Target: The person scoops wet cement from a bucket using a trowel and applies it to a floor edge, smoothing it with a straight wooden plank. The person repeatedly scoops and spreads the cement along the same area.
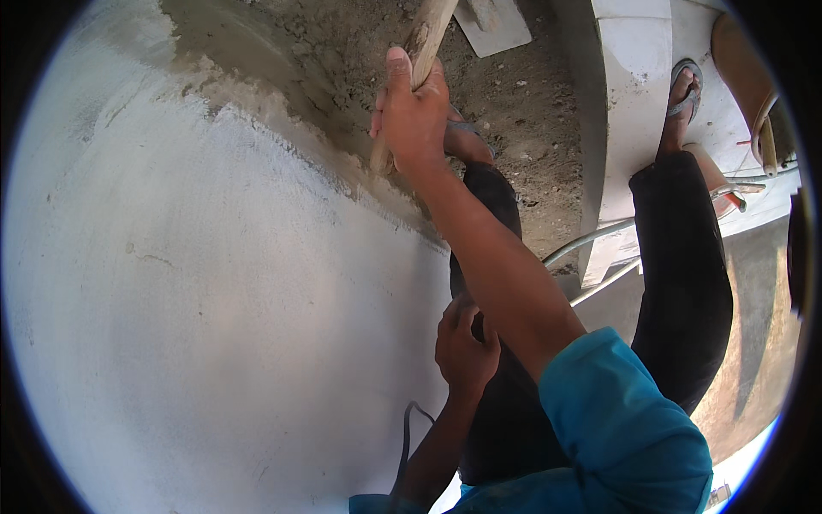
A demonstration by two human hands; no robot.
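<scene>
Your right hand [414, 120] wraps fully round the stick [432, 34], thumb along the wood – presumably for firm control. The stick is on the far side, its lower end by the rough edge of the wall [214, 291]; contact cannot be confirmed. Your left hand [467, 349] sits nearer, fingers curled beside your leg, possibly for balance; I cannot tell whether it grips anything. A trowel [505, 32] lies right of the stick. Far right, a brown object [738, 64] may be a container – contents not visible.
</scene>
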